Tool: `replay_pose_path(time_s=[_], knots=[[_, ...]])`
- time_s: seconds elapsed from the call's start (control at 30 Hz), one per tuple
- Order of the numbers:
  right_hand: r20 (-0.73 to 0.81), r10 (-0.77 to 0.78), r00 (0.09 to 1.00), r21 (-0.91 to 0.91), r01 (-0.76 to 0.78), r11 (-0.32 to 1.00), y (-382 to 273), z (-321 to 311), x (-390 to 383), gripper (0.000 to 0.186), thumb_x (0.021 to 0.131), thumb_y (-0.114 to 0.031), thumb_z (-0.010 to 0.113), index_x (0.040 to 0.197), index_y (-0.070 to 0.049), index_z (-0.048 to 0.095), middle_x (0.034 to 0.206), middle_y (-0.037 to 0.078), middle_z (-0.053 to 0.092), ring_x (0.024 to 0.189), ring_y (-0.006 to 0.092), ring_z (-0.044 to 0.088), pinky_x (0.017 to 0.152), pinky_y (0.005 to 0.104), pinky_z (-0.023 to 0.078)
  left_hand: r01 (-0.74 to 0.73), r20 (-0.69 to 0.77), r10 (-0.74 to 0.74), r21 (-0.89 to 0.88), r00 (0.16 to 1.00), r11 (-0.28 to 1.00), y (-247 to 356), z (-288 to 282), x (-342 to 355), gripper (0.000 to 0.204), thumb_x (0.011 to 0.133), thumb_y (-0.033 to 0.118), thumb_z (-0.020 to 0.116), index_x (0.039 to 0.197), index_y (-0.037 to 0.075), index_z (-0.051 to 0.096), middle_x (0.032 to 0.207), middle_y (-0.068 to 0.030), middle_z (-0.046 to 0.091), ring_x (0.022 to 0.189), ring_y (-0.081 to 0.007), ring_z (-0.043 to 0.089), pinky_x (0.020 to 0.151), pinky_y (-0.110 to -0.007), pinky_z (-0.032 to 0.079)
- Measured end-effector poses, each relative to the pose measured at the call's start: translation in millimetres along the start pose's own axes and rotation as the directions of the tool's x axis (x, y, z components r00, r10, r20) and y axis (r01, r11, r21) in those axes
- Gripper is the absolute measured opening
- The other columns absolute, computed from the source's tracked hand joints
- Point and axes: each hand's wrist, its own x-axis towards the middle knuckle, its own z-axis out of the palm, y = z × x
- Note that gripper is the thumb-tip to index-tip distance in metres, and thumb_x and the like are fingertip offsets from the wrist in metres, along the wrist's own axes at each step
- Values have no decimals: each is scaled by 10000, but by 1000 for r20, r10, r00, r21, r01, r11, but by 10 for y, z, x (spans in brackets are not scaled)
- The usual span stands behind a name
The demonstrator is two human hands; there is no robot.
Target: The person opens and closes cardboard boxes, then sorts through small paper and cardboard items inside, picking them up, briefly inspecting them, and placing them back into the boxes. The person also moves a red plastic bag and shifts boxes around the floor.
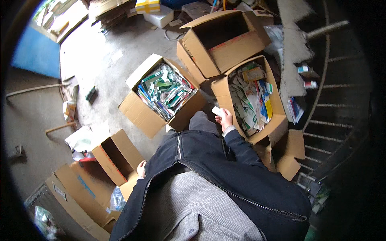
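Note:
My right hand [227, 119] is closed around a small white bottle [218, 112], held just left of an open cardboard box [279, 125]. Flattened packets, leaflets and cartons [246, 94] in white, green, blue and yellow fill that box. My left hand [141, 169] hangs low at my side, beside a brown box [108, 160] with raised flaps. Most of its fingers are hidden by the jacket, so its grip is unclear. In front of me stands another open box [138, 116], heaped with green and white flattened cartons [165, 89].
A large open box [237, 48] with a dark interior stands at the far right. Metal railing bars [327, 105] curve along the right. A small green item [91, 93] and wooden sticks [60, 127] lie on the concrete floor at left. Opened cardboard [86, 193] fills the lower left.

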Motion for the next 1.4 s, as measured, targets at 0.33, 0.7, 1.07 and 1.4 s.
replay_pose_path(time_s=[0.33, 0.7, 1.07, 1.4], knots=[[-96, 71, 993, 38, -68, 997, 362, -764, -188, 166, 989, -233, 624, 1079, -93, 635, 854, 53, 681, 622, 130, 649, 523, 271, 543, 2, 133, -18, 121, 991, 993, 779, -161, 591, 330, 983, 188, 671, 1238, -21, 669, 1088, -111, 725, 993, -194, 697, 911, -304, 551], [-45, 137, 990, 178, -127, 976, 808, -1747, 23, 148, 961, -205, 640, 1044, -83, 654, 900, 79, 705, 634, 188, 660, 508, 300, 543, -12, -1, 13, 260, 1000, 966, 885, 224, 387, 336, 974, 190, 681, 1241, -15, 671, 1084, -104, 727, 992, -189, 696, 906, -304, 551], [131, 136, 982, 19, -140, 990, 329, -1665, 199, 194, 974, -220, 602, 1004, -36, 657, 726, 62, 652, 530, 147, 602, 434, 270, 465, 23, -59, -15, 135, 998, 991, 1235, 837, -407, 320, 982, 283, 651, 1237, 94, 690, 1128, -72, 725, 868, -129, 656, 691, -296, 485], [-135, -34, 990, 298, 74, 952, 484, -1237, -597, 231, 980, -220, 660, 1158, -73, 648, 980, 71, 703, 693, 143, 698, 571, 283, 576, -126, 296, -99, 656, 950, 744, 1464, -183, 876, 413, 988, 321, 637, 1309, 64, 609, 1229, -93, 689, 1004, -196, 650, 855, -353, 511]])
